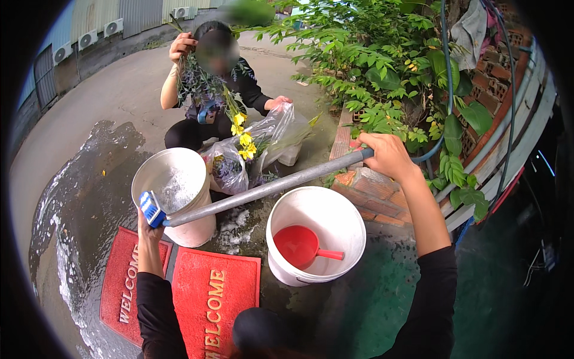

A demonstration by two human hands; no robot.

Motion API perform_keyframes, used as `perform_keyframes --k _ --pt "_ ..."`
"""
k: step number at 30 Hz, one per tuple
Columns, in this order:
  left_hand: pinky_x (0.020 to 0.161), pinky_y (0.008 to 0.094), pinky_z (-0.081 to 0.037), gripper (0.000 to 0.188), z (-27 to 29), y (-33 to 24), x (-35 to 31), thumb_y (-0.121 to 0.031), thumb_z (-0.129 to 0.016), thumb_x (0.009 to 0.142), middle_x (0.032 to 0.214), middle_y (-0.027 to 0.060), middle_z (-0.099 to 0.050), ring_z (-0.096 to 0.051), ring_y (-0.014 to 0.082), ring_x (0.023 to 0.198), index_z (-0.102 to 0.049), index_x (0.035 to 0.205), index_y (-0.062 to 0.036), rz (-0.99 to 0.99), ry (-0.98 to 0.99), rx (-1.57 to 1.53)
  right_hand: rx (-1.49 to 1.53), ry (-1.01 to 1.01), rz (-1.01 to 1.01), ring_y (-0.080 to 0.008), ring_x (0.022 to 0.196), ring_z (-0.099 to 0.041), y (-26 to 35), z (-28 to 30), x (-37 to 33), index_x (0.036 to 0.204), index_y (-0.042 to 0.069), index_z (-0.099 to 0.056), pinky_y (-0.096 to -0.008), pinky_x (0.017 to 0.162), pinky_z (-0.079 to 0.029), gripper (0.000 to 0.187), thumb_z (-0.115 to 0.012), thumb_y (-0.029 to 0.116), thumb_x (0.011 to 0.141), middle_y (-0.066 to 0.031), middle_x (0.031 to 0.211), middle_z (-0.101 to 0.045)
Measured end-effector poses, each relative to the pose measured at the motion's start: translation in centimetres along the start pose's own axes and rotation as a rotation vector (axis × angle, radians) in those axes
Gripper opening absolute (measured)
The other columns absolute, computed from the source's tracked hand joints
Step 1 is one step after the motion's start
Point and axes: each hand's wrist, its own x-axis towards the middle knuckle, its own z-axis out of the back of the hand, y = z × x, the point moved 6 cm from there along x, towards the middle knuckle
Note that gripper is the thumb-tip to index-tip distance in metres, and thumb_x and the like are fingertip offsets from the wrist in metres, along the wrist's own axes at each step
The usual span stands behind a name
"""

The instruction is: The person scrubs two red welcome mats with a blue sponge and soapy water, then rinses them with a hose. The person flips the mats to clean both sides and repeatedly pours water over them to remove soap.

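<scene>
Grey pole point(269, 190), held aslant near white buckets point(338, 218), clasped in right hand point(387, 154) up top, blue brush point(152, 209) in left hand point(147, 231) at lower end. Probably stiff, lightish, slick if wet; best gripped at both ends.

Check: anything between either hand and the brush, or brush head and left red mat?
Nothing visible at the brush: left hand and right hand both hold it. In this view, the left hand lies between brush head and left red mat.
</scene>
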Motion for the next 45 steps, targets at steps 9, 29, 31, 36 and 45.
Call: perform_keyframes --k 9,29,31,36,45 --pt "0.041 0.0262 -0.042 0.039 2.3 -3.0 1.2 -0.051 -0.038 0.092 0.065 -0.0018 -0.058 -0.055 0.0140 0.049 -0.057 0.084 -0.0178 0.034 -0.030 0.175 0.082 0.128 0.031 -0.0252 0.067 -0.052 15.5 2.8 -14.9 0.080 0.007 -0.060 -0.0345 0.065 -0.038 0.041 -0.071 0.043 0.065 -0.0066 0.069 -0.050" --pt "0.088 0.0401 -0.048 0.052 0.6 5.7 -10.6 -0.046 -0.028 0.097 0.119 0.0088 -0.055 -0.055 0.0208 0.107 -0.044 0.126 -0.0063 -0.014 0.221 0.122 0.859 0.911 -0.302 -0.0253 0.084 -0.064 37.4 -27.0 10.9 0.099 0.002 -0.061 -0.0412 0.075 -0.051 0.041 -0.044 0.038 0.093 -0.0111 0.095 -0.065" --pt "0.081 0.0343 -0.051 0.046 2.0 5.6 -10.1 -0.040 -0.031 0.097 0.113 0.0070 -0.058 -0.059 0.0172 0.099 -0.042 0.127 -0.0065 -0.037 0.256 -0.017 1.071 0.992 -0.338 -0.0265 0.081 -0.065 39.1 -28.0 11.1 0.104 -0.002 -0.057 -0.0425 0.076 -0.052 0.046 -0.040 0.040 0.095 -0.0158 0.094 -0.064" --pt "0.070 0.0354 -0.053 0.043 -0.2 5.7 -11.0 -0.043 -0.046 0.092 0.102 0.0061 -0.059 -0.061 0.0188 0.087 -0.049 0.118 -0.0088 0.109 0.370 -0.199 1.245 1.097 -0.437 -0.0258 0.082 -0.063 36.4 -30.7 9.5 0.102 0.004 -0.058 -0.0416 0.072 -0.052 0.045 -0.038 0.043 0.094 -0.0133 0.096 -0.062" --pt "0.076 0.0361 -0.054 0.039 0.2 1.0 -10.2 -0.040 -0.043 0.094 0.103 0.0073 -0.061 -0.062 0.0196 0.089 -0.052 0.112 -0.0074 0.348 0.633 -0.198 0.582 0.527 0.004 -0.0220 0.073 -0.065 40.4 -24.2 5.6 0.135 0.017 -0.039 -0.0333 0.066 -0.050 0.052 -0.054 0.019 0.085 -0.0158 0.085 -0.065"
